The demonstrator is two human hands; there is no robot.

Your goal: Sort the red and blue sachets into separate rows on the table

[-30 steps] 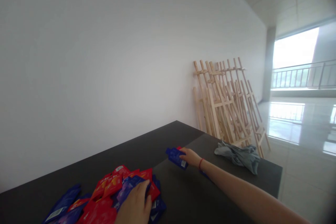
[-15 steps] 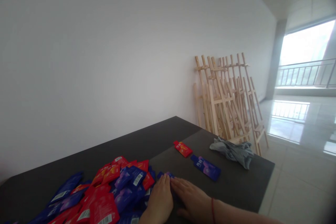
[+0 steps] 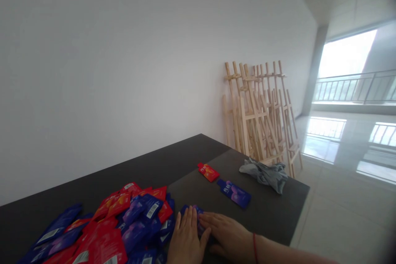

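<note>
Blue pouch (image 3: 193,211) lies pressed under flat, spread fingers of left hand (image 3: 185,239) and right hand (image 3: 227,235).

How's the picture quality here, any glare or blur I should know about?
Head view: the window at far right is blown out white, with glare streaks on the glossy floor; the corners darken and the image looks soft and hazy; both hands, left hand and right hand, are slightly blurred at the bottom edge.
</note>
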